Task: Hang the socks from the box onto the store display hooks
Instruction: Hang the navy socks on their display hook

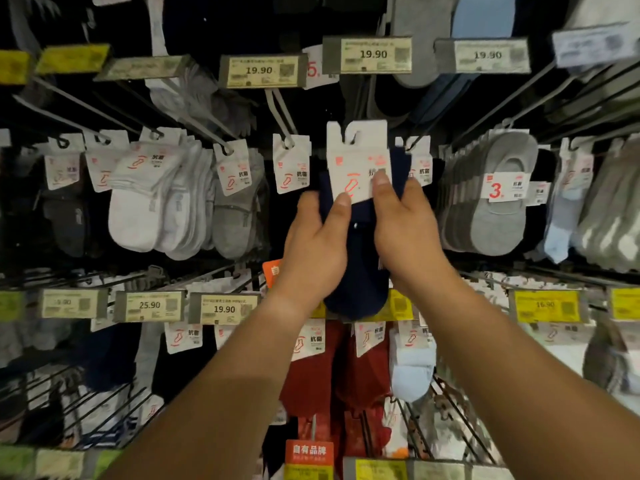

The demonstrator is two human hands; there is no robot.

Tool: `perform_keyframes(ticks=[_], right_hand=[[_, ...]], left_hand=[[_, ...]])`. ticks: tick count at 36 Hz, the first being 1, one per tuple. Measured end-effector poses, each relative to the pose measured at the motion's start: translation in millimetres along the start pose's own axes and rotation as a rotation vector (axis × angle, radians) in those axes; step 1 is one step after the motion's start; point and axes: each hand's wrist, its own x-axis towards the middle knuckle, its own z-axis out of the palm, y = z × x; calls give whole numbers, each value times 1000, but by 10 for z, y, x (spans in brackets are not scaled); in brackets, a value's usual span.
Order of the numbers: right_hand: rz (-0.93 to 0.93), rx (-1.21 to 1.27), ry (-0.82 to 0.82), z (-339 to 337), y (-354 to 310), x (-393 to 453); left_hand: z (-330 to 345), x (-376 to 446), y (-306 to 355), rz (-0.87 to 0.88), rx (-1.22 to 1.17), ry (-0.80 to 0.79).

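Both forearms up from below, left hand (317, 237) and right hand (403, 223) pinching navy socks (358, 271), thumbs pressed on white card (358, 161). Held mid-rack between hung packs, card notch open, just right of hook (282, 116) under price tag (261, 71).

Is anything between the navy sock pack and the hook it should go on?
Nothing visible. Both hands, left and right, hold the navy sock pack up with its card's slot free. Hooks nearby already carry packs at their tips; which hook is meant, I cannot tell.
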Motion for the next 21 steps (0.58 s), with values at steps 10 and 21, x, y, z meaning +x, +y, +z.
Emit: perform_keyframes(ticks=[10, 21], right_hand=[[-37, 24, 26, -8, -281, 485], [52, -22, -7, 25, -266, 866]], left_hand=[[169, 475, 276, 26, -48, 13], [265, 857, 172, -80, -92, -18]])
